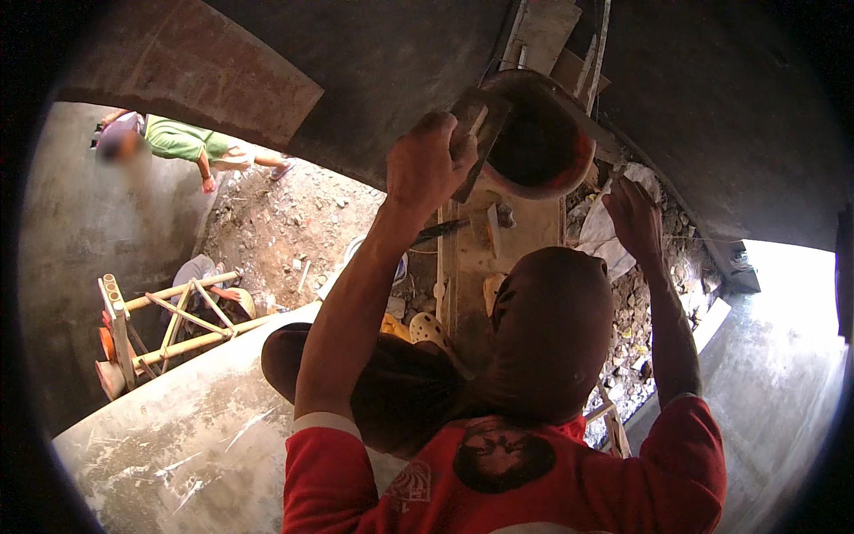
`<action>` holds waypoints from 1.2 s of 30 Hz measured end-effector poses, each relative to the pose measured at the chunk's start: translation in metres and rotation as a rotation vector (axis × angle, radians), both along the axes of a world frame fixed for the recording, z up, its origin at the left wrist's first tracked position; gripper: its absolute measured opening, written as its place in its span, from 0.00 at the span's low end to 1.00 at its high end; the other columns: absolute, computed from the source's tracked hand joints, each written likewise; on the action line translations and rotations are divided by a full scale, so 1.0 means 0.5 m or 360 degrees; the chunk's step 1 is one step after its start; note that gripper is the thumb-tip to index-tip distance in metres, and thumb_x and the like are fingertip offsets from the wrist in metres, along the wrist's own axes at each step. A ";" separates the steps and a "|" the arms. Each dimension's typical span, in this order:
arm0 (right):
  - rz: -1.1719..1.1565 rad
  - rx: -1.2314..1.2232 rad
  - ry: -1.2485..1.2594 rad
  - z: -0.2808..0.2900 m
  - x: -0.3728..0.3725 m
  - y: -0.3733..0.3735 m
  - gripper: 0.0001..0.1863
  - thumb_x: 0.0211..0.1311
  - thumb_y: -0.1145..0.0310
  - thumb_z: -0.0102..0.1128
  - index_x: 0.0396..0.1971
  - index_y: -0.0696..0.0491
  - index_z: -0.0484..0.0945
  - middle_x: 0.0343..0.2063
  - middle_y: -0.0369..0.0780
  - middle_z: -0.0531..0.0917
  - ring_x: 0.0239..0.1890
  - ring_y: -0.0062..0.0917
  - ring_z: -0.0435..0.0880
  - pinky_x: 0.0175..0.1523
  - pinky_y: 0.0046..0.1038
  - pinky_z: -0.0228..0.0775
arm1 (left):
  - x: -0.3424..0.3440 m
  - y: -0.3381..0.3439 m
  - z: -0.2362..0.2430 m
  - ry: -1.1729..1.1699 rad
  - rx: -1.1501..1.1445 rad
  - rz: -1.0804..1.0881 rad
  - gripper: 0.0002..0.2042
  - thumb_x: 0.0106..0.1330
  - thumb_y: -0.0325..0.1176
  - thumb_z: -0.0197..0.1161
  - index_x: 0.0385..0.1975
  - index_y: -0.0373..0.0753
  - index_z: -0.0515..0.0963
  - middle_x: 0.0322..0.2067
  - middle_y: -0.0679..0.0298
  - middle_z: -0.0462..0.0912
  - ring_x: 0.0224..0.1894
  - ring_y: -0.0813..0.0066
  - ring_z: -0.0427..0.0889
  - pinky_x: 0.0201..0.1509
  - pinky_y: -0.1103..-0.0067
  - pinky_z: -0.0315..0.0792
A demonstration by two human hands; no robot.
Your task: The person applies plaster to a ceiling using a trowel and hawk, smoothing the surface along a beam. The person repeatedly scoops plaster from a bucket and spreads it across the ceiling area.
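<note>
My left hand (429,169) is closed around the handle of a plastering float (491,132), whose dark flat plate tilts beside the rim of a round basin. That basin (584,160) has a reddish rim and a dark inside; its contents are too dim to make out. My right hand (633,214) is lifted to the right of the basin, fingers loosely bent and apart, with nothing visible in them. Behind it, a pale sack (605,233) lies on the rubble. Below the basin runs a wooden plank (525,233) with a small flat piece on it.
My bent knees (551,329) and a yellow clog (427,329) show below. Dark walls (712,116) rise ahead. Broken stones (636,320) lie at the right. To the left are a bamboo frame (182,325), a person in green (182,141) and another person (197,270), partly hidden.
</note>
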State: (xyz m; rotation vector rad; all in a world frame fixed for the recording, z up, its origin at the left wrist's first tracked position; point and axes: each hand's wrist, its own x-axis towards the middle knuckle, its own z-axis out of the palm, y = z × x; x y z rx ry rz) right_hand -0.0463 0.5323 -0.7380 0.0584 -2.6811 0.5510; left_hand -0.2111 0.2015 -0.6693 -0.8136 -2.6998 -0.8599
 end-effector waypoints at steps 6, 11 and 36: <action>-0.0278 -0.1581 -0.0230 -0.014 0.046 -0.066 0.23 0.73 0.60 0.58 0.62 0.55 0.73 0.29 0.32 0.78 0.23 0.11 0.69 0.28 0.19 0.63 | -0.015 0.007 -0.011 -0.0084 0.0069 0.0065 0.18 0.63 0.42 0.67 0.41 0.30 0.82 0.36 0.44 0.85 0.38 0.50 0.88 0.41 0.64 0.80; -0.0173 -0.0775 -0.0987 0.037 0.041 -0.123 0.11 0.73 0.68 0.53 0.50 0.54 0.76 0.44 0.43 0.83 0.43 0.42 0.84 0.47 0.37 0.76 | -0.018 0.014 -0.021 0.0049 0.0251 0.0144 0.20 0.61 0.45 0.68 0.35 0.29 0.83 0.30 0.44 0.86 0.34 0.50 0.88 0.39 0.64 0.80; -0.0380 -0.0553 -0.0430 0.011 -0.033 -0.102 0.16 0.73 0.63 0.52 0.57 0.46 0.75 0.52 0.45 0.81 0.48 0.42 0.84 0.50 0.41 0.78 | 0.024 -0.015 0.007 -0.0745 0.0802 0.0044 0.18 0.68 0.43 0.64 0.37 0.29 0.82 0.25 0.59 0.83 0.27 0.78 0.79 0.31 0.75 0.71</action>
